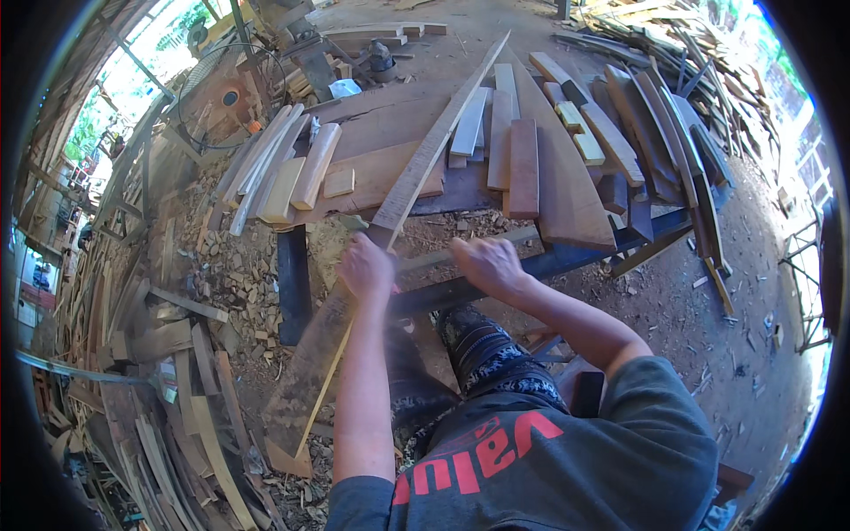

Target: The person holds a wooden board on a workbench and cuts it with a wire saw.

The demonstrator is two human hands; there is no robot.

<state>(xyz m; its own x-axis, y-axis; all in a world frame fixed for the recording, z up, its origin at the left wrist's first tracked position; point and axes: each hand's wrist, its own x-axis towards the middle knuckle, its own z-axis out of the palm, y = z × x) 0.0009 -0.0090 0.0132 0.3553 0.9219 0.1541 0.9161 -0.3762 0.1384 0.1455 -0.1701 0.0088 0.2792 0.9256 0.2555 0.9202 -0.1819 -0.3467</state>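
A long, narrow wooden plank (436, 152) slants from the far middle down toward the lower left, beneath my left hand (367, 268). That hand is closed around the plank, near the bench's front side. Below it, the plank's nearer part is smeared by motion. To the right, my right hand (490, 265) is curled closed, apart from the plank, just in front of the dark metal bench edge (540, 263). Whatever its fingers hold, if anything, is hidden. A broad tapered board (558, 168) lies on the bench beyond that hand.
Several wood blocks (523, 168) and curved slats (660, 133) lie across the bench. Pale strips (270, 164) rest at its left end. Scrap wood (199, 389) is heaped on the floor at lower left. A lumber pile (735, 97) stands at far right.
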